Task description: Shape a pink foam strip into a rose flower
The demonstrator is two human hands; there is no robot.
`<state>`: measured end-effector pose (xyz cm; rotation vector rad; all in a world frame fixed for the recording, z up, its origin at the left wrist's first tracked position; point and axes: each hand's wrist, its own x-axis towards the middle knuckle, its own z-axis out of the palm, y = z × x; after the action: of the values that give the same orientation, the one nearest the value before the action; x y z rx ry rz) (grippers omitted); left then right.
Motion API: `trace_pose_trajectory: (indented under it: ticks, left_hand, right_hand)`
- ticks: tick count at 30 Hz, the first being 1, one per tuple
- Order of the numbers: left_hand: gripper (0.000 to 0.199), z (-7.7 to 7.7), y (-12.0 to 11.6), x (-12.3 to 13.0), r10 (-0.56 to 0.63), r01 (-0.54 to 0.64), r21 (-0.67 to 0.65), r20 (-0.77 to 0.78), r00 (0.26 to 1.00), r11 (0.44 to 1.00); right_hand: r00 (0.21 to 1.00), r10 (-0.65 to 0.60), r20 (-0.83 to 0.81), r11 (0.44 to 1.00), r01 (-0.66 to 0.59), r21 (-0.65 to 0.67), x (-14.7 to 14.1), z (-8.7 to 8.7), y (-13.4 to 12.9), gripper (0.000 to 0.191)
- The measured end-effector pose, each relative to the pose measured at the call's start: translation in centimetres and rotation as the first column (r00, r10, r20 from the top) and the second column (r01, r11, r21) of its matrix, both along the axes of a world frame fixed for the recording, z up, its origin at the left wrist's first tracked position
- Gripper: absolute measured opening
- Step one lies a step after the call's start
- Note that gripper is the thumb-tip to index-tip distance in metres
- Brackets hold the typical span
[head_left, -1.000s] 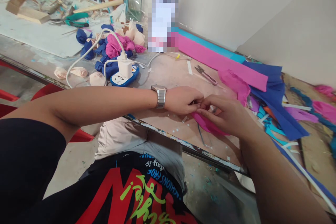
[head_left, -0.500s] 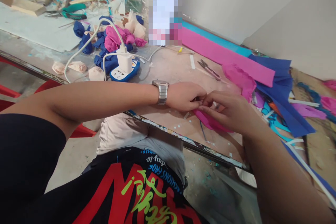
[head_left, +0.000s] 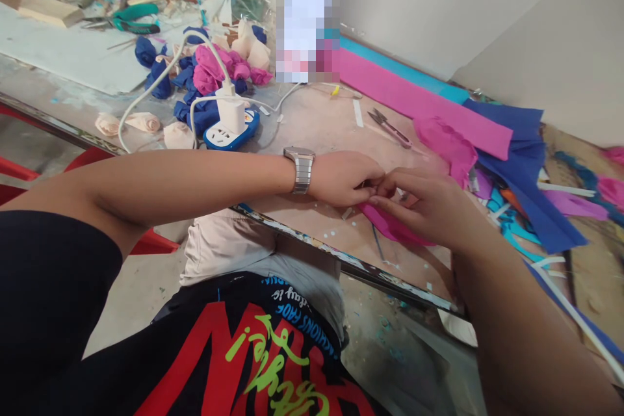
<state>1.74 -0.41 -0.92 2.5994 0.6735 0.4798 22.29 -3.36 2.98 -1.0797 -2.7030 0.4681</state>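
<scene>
My left hand (head_left: 341, 177), with a metal watch on its wrist, is closed, its thumb and fingers pinching at one end of a bright pink crepe paper strip (head_left: 390, 224). Right against it, my right hand (head_left: 426, 198) pinches the same strip near that end. The fingertips of both hands meet there and hide the pinched part. The rest of the strip hangs loosely below my right hand, over the table (head_left: 316, 227) near its front edge. A thin dark stick (head_left: 378, 244) lies beside the strip.
Thread snips (head_left: 390, 128) lie beyond my hands, near crumpled pink paper (head_left: 446, 146). Long pink (head_left: 419, 101) and blue sheets (head_left: 531, 169) line the right. A power strip (head_left: 231, 133) with a white cable, rolled paper flowers (head_left: 209, 68) and green-handled pliers (head_left: 136, 18) are on the left.
</scene>
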Motion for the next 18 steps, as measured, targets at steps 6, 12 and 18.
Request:
trace_pose_trajectory:
  ticks: [6, 12, 18]
  left_hand:
    - [0.021, 0.01, -0.04, 0.04, -0.018, 0.018, 0.022, -0.007, 1.000, 1.000]
    - [0.023, -0.02, -0.02, -0.05, -0.047, 0.047, 0.013, 0.014, 0.999, 0.999]
    - [0.021, 0.13, -0.11, -0.06, -0.047, 0.047, 0.003, 0.001, 0.999, 0.999]
  right_hand:
    - [1.000, 0.012, 0.022, 1.000, -0.012, 0.025, -0.05, -0.01, 0.04, 0.025]
    - [0.999, 0.002, 0.038, 1.000, -0.003, 0.026, 0.03, -0.06, -0.04, 0.024]
    - [0.999, 0.004, 0.046, 1.000, -0.004, 0.010, 0.20, -0.27, 0.03, 0.025]
